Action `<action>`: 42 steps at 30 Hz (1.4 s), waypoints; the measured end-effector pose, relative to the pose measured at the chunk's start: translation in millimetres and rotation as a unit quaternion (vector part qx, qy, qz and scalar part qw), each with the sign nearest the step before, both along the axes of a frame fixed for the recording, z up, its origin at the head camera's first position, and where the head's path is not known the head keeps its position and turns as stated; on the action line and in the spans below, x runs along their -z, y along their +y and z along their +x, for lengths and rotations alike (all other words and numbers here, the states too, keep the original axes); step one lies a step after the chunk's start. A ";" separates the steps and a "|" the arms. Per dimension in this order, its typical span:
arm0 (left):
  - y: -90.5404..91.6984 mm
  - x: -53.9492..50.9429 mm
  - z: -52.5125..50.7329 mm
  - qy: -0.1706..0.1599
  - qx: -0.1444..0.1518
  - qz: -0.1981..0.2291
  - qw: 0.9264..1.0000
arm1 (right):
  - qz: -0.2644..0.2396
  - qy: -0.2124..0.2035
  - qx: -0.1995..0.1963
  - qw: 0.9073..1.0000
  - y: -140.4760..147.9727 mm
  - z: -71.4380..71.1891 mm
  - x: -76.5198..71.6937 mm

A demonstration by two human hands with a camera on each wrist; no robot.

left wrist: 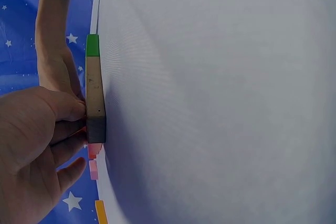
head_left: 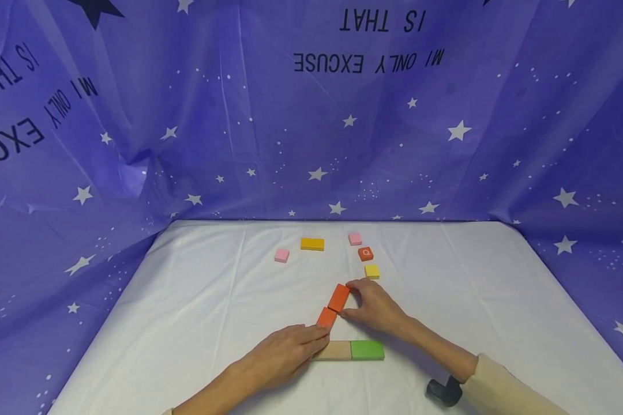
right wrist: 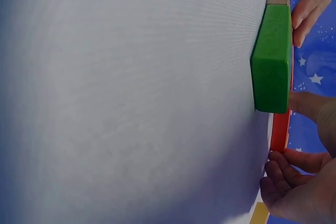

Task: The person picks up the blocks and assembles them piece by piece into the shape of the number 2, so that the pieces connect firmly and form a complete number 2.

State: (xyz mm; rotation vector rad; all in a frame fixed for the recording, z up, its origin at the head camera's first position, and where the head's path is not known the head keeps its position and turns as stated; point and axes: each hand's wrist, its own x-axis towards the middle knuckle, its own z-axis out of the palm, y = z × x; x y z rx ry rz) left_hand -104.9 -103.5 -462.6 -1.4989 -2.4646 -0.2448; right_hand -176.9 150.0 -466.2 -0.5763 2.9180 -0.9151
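Two orange blocks lie end to end in a slanting line in the head view. My right hand (head_left: 375,305) pinches the far orange block (head_left: 339,298) between thumb and fingers from the right side. At the near orange block (head_left: 326,318), my left hand (head_left: 288,354) holds the lower end, its fingertips covering part of it. Just in front lies a natural wood block (head_left: 334,350), its left end partly behind my left fingers. A green block (head_left: 367,350) adjoins the wood one on the right. In the right wrist view the green block (right wrist: 272,59) partly hides the far orange block (right wrist: 280,131).
Farther back on the white-covered table (head_left: 213,300) lie a pink block (head_left: 281,255), an amber block (head_left: 312,244), another pink block (head_left: 355,239), a red-orange block marked Q (head_left: 366,253) and a yellow block (head_left: 371,271). A purple starred curtain (head_left: 270,144) rises behind.
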 end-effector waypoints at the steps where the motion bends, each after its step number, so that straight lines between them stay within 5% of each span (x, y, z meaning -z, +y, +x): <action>1: -0.1 0.0 0.0 0.001 0.001 0.000 1.000 | 0.000 -0.001 -0.001 1.000 0.0 -0.3 0.2; 42: 0.0 1.0 1.5 -0.003 -0.009 0.018 1.000 | -0.010 0.011 -0.006 1.000 -2.0 1.2 1.9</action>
